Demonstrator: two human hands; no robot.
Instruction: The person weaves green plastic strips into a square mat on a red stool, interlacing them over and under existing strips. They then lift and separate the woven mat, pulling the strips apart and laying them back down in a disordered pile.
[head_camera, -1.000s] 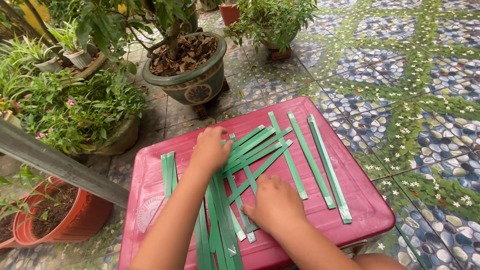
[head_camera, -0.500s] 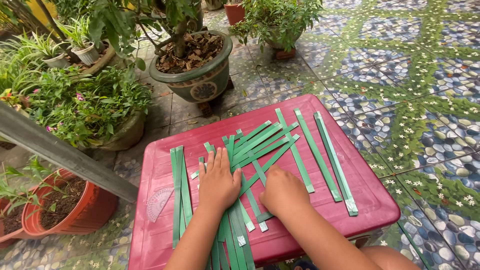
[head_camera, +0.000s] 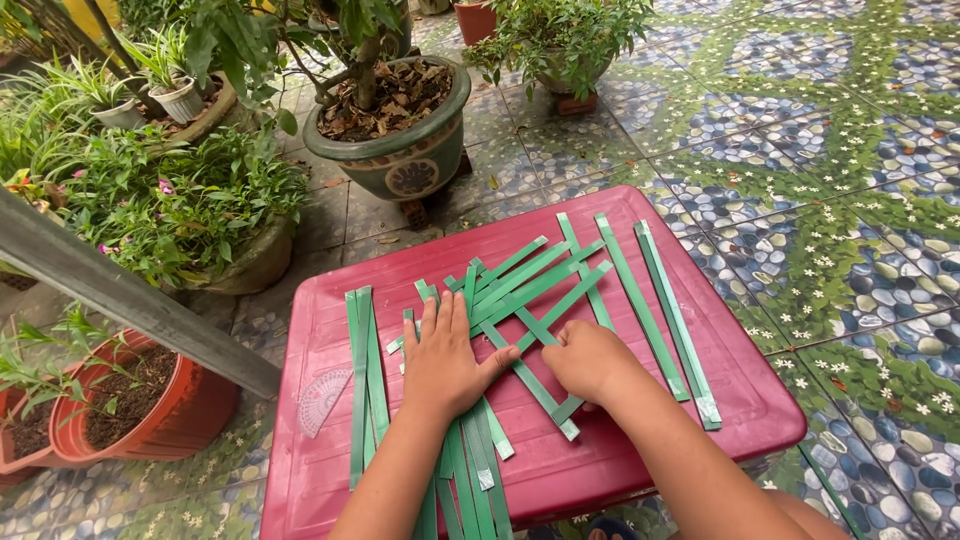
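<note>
Step in hand, as judged: weaving flat green leaf strips (head_camera: 520, 290) into a mat on the red plastic worktop (head_camera: 330, 470).

Left hand (head_camera: 447, 362): grip fully open, palm flat, pressing the bundle of lengthwise strips down; it holds nothing.

Right hand (head_camera: 590, 360): curled, knuckles up, resting on a crossing strip (head_camera: 530, 375). Whether the fingers pinch it cannot be told.

Spare strips: one set (head_camera: 362, 380) left of the left hand, one pair (head_camera: 665, 320) right of the right hand, both apart from the hands.

The next move would call for keeping the bundle pinned while threading a strip.
</note>
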